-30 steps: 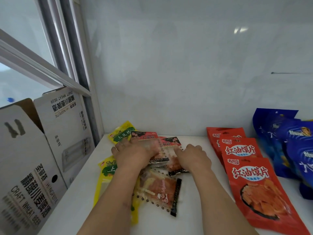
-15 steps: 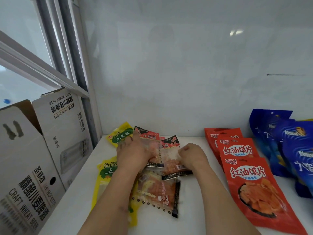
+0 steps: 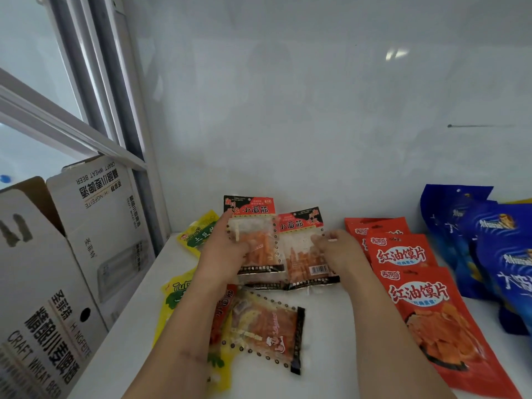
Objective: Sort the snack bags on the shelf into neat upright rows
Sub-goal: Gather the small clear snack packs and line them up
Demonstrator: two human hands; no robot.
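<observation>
Propping two clear gluten-strip packs upright on shelf [image 3: 325, 321] | left hand [image 3: 223, 254] grips left pack [image 3: 253, 234], right hand [image 3: 338, 249] pinches right pack [image 3: 302, 249], aligning bottoms for a row | third pack [image 3: 264, 329] lies flat nearer me

Glossy white wall [image 3: 316, 110], grey window frame [image 3: 121, 105] at left.

Left hand [image 3: 223, 251]: bare forearm reaching forward, fingers curled, gripping
Right hand [image 3: 335, 249]: bare forearm reaching forward, fingertips pinching
Spacing: hands near each other, apart, level
</observation>
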